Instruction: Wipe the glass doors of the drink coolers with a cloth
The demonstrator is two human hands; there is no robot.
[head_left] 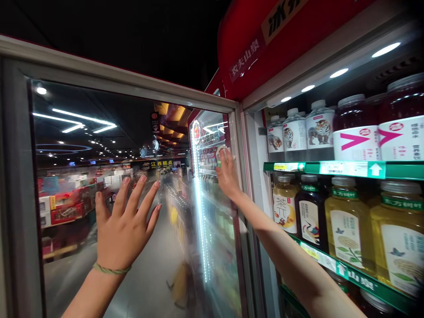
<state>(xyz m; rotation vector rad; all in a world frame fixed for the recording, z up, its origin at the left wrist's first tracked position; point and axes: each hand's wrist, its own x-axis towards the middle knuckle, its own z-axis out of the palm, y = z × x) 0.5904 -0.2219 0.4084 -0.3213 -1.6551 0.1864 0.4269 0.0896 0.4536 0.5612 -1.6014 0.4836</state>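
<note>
My left hand (124, 221), a green band around its wrist, is spread with the palm towards the glass door (82, 185) of a drinks fridge. Its fingers hold nothing; whether the palm touches the pane, I cannot tell. My right hand (228, 174) reaches across to the hinge side of the same door. Under its fingers is a pale, crumpled cloth (222, 151), pressed against the glass near the frame. Most of the cloth is hidden behind the fingers. The door stands open, its grey frame (15, 176) running down the left side.
At right, the fridge's upper shelf holds clear bottles (319, 126) and dark red bottles (356, 128). Below stand tea bottles (344, 225) behind a green shelf edge (367, 285). Through the glass show another lit fridge (208, 198) and blurred store displays (66, 207).
</note>
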